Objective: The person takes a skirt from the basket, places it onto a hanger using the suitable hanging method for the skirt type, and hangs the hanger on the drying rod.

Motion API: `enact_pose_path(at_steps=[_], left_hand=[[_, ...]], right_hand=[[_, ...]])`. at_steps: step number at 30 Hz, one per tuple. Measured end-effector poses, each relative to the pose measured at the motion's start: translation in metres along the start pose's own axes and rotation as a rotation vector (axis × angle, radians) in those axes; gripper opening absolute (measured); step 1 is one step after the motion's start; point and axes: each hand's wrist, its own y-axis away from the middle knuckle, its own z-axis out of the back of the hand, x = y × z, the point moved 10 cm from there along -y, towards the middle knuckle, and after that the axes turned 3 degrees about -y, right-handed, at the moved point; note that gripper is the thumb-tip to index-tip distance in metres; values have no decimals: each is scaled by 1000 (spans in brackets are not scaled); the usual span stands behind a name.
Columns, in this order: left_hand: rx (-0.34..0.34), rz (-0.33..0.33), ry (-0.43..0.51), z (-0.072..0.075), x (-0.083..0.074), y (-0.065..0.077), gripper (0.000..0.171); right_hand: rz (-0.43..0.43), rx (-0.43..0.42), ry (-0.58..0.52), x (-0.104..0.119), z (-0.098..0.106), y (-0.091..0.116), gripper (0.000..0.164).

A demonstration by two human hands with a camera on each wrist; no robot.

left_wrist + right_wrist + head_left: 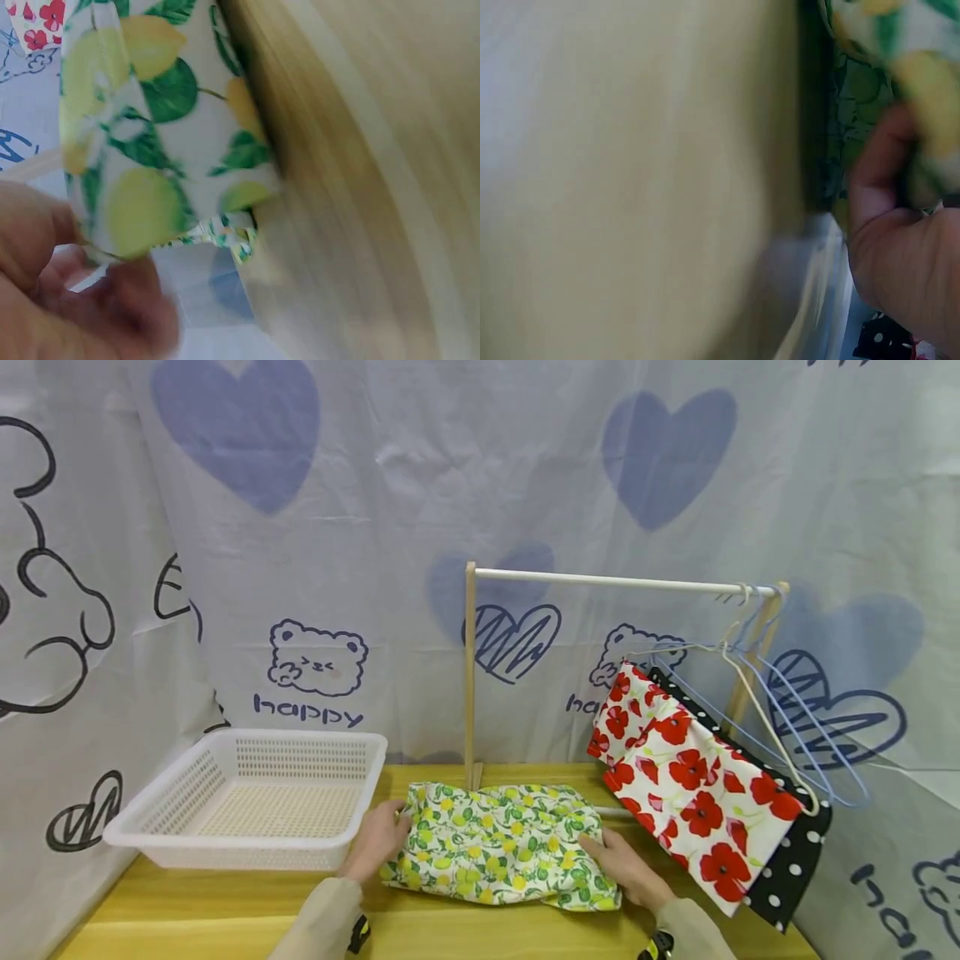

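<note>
A folded lemon-print cloth, white with yellow lemons and green leaves, lies across the front of the wooden table. At its left end my left hand pinches the edge between thumb and fingers. In the left wrist view that hand is at a corner of the cloth, its fingers blurred. My right hand grips the right end, thumb on top. The right wrist view shows the right hand curled at the cloth, with its other fingers mostly hidden.
A white plastic basket stands on the left of the table. Behind the cloth rises a rack with a white rail. At its right end hang a red-poppy cloth and a black polka-dot cloth, along with blue hangers.
</note>
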Motion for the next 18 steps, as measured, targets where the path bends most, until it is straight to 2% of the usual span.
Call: enact_pose_path(at_steps=[2,9,11,14,16,18], left_hand=[[-38,-1,10,6,-6,-3,37],[-146,-25,51,23,-28,-18,29],[-176,-18,33,26,-29,-24,24],[-193,-11,8,24,-27,-29,19],[-172,-4,18,19,-21,-30,21],[-118,31,27,10,-9,-29,27]], right_hand=[[-5,11,-98,6,1,-1,61],[-129,78,-596,20,9,4,65],[-149,100,-640,21,10,4,63],[-126,97,-500,19,12,-1,59],[-112,51,-296,13,15,-5,61],[-131,-2,-109,4,17,-7,66]])
